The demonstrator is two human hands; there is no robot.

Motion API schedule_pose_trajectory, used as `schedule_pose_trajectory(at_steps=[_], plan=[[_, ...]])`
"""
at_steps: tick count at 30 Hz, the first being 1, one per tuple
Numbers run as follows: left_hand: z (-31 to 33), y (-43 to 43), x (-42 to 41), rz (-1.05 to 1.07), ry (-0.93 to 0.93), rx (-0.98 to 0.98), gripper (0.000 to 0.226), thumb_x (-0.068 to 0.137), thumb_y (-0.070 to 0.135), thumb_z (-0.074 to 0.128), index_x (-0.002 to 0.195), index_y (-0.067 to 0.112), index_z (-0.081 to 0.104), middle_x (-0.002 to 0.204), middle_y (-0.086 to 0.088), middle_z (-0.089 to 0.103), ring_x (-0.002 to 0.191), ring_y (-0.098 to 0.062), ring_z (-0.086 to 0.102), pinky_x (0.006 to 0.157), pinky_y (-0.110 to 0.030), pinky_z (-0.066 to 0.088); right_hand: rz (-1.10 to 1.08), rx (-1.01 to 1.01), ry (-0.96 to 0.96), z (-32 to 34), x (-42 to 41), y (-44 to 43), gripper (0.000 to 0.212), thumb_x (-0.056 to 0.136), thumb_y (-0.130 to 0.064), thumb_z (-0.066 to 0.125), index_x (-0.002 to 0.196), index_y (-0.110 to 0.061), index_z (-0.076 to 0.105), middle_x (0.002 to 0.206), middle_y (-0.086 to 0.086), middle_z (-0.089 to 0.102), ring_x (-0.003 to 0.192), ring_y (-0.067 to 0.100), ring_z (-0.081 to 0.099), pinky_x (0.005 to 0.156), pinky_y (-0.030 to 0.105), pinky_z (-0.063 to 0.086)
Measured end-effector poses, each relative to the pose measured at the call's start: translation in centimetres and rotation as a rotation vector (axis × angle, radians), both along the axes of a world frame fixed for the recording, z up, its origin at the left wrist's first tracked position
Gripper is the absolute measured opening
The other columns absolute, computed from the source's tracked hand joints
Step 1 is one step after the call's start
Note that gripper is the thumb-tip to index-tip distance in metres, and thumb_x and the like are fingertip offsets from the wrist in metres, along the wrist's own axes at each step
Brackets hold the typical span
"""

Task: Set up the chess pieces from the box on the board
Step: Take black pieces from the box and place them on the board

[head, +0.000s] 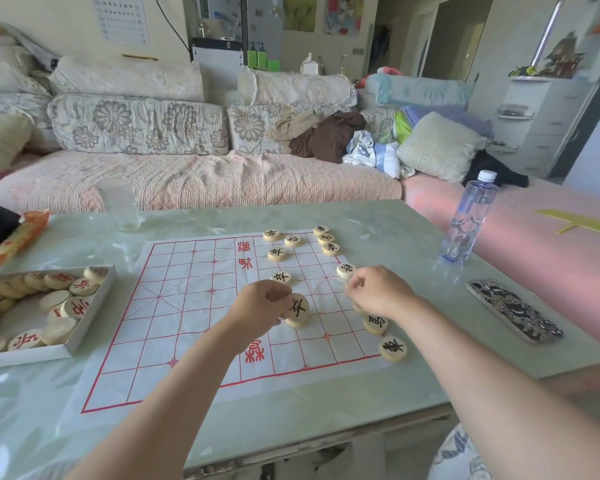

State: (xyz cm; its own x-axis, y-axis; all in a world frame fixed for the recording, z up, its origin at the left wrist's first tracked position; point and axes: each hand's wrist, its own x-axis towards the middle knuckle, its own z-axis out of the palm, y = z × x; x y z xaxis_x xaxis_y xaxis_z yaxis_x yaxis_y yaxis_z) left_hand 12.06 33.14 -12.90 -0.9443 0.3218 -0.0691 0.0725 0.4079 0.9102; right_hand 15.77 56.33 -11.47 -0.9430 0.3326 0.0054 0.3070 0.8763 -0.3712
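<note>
Chess piece [298,308] gripped by left hand [260,306] near board [187,306] centre; right hand [378,292], grip unclear, hovers at its right edge.

Pale wooden pieces [393,348] — glossy tabletop [395,233] (smooth)

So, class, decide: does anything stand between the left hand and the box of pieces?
Nothing visible does. Only the bare left half of the board lies between the left hand and the box.

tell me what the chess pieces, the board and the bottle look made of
Chess pieces: pale, probably wood, smooth discs with inked characters. Board: thin white sheet, paper or plastic film, since it creases and wrinkles. Bottle: clear plastic, see-through, white cap.
</note>
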Motion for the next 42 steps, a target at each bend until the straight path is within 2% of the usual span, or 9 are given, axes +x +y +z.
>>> schedule_pose_trajectory(at_steps=[4, 9, 12, 16, 20, 22, 26, 30, 42], plan=[[0.2, 0.2, 0.1, 0.055, -0.075, 0.093, 0.017, 0.089, 0.014, 0.066, 0.105, 0.010, 0.066, 0.090, -0.005, 0.072, 0.072, -0.014, 0.069, 0.060, -0.018, 0.053, 0.250, -0.365, 0.041, 0.6, 0.7, -3.7, 0.031, 0.071, -0.039, 0.083, 0.097, -0.037, 0.065, 0.107, -0.015, 0.062, 0.079, -0.001, 0.057, 0.070, 0.023, 0.046], [0.5, 0.0, 0.7, 0.036, -0.216, 0.223, 0.023, 0.084, 0.018, 0.072, 0.102, 0.005, 0.066, 0.091, -0.013, 0.074, 0.069, -0.017, 0.069, 0.068, -0.025, 0.058, 0.362, -0.420, 0.121, 0.6, 2.0, -6.5, 0.030, 0.070, -0.035, 0.087, 0.089, -0.034, 0.063, 0.086, -0.017, 0.059, 0.055, -0.008, 0.049, 0.051, 0.011, 0.037], [0.2, -0.3, 1.3, -0.040, -0.056, -0.051, 0.013, 0.087, 0.025, 0.066, 0.095, 0.015, 0.066, 0.085, -0.003, 0.074, 0.075, -0.022, 0.071, 0.073, -0.034, 0.061, 0.380, -0.353, 0.056, 0.4, 2.7, -6.5, 0.026, 0.074, -0.038, 0.083, 0.089, -0.032, 0.062, 0.089, -0.019, 0.060, 0.065, -0.013, 0.051, 0.056, 0.011, 0.037], [-0.7, -1.6, 2.2, -0.178, 0.304, -0.494, 0.014, 0.092, 0.031, 0.055, 0.102, 0.028, 0.064, 0.100, 0.011, 0.061, 0.073, -0.009, 0.059, 0.059, -0.023, 0.050, 0.398, -0.232, -0.056, 0.1, 4.0, -6.4, 0.030, 0.074, -0.050, 0.077, 0.095, -0.032, 0.065, 0.103, -0.021, 0.064, 0.095, 0.001, 0.060, 0.083, 0.020, 0.049], [-2.2, -3.4, 1.8, -0.170, 0.514, -0.828, 0.027, 0.089, 0.037, 0.056, 0.115, 0.030, 0.059, 0.120, 0.005, 0.051, 0.113, -0.016, 0.047, 0.078, -0.031, 0.047, 0.464, -0.176, -0.128, 0.2, 5.0, -6.4, 0.028, 0.072, -0.039, 0.081, 0.094, -0.033, 0.064, 0.084, -0.033, 0.061, 0.061, -0.009, 0.053, 0.052, 0.009, 0.037], [-2.7, -4.0, 1.8, -0.155, 0.490, -0.833, 0.032, 0.088, 0.043, 0.057, 0.117, 0.031, 0.059, 0.121, 0.004, 0.049, 0.115, -0.017, 0.045, 0.080, -0.032, 0.046, 0.501, -0.136, -0.153, 0.1, 5.2, -6.6, 0.031, 0.070, -0.034, 0.085, 0.093, -0.035, 0.064, 0.078, -0.038, 0.058, 0.061, -0.011, 0.053, 0.052, 0.009, 0.037], [-3.1, -4.8, 1.7, -0.182, 0.500, -0.780, 0.029, 0.087, 0.043, 0.058, 0.114, 0.031, 0.060, 0.115, 0.007, 0.050, 0.113, -0.015, 0.046, 0.080, -0.030, 0.046, 0.513, -0.060, -0.211, -0.7, 5.1, -7.0, 0.032, 0.063, -0.045, 0.084, 0.089, -0.038, 0.067, 0.101, -0.023, 0.061, 0.093, 0.004, 0.061, 0.082, 0.029, 0.053], [-2.9, -6.1, 1.2, -0.199, 0.490, -0.707, 0.025, 0.088, 0.041, 0.059, 0.109, 0.028, 0.062, 0.106, 0.008, 0.057, 0.104, -0.014, 0.053, 0.082, -0.033, 0.051, 0.488, -0.077, -0.179, 0.1, 4.6, -7.9, 0.022, 0.071, -0.052, 0.075, 0.086, -0.036, 0.070, 0.098, -0.019, 0.063, 0.092, 0.001, 0.059, 0.084, 0.027, 0.052], [-0.8, -12.4, -1.4, 0.010, 0.465, -0.634, 0.019, 0.089, 0.041, 0.056, 0.104, 0.031, 0.063, 0.102, 0.010, 0.062, 0.090, -0.014, 0.060, 0.075, -0.029, 0.051, 0.500, -0.363, 0.041, -0.3, -1.0, -18.5, 0.011, 0.089, -0.023, 0.066, 0.099, -0.025, 0.071, 0.100, -0.009, 0.069, 0.083, 0.004, 0.060, 0.075, 0.019, 0.046]])
